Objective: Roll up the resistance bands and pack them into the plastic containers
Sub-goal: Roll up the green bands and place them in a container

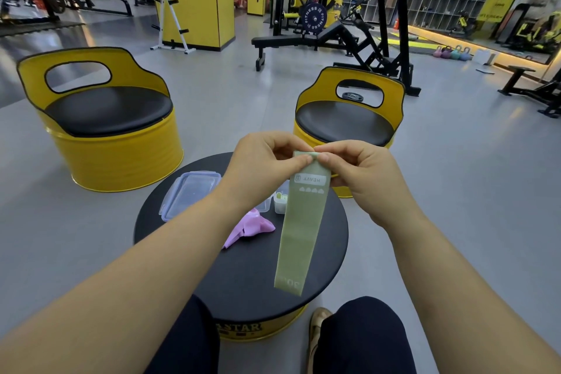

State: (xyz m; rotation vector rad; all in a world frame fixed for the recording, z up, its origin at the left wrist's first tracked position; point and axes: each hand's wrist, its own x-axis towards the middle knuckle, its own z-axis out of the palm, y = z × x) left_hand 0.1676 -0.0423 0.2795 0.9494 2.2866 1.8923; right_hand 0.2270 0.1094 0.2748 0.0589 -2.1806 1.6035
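A green resistance band (pixel 300 231) marked HEAVY hangs flat in the air above the round black table (pixel 243 276). My left hand (pixel 261 167) and my right hand (pixel 358 173) both pinch its top edge, where a first small fold is curled over. A pink band (pixel 249 229) lies crumpled on the table, partly behind my left forearm. A clear plastic container lid with blue clips (pixel 189 194) lies at the table's far left. A small open container (pixel 280 200) holding something light green stands behind the hanging band, with another clear container (pixel 264 205) beside it, mostly hidden.
Two yellow barrel chairs with black seats (pixel 106 118) (pixel 346 121) stand beyond the table. My knees (pixel 364 337) and one shoe are at the table's near edge. Benches, racks and kettlebells fill the gym floor further back.
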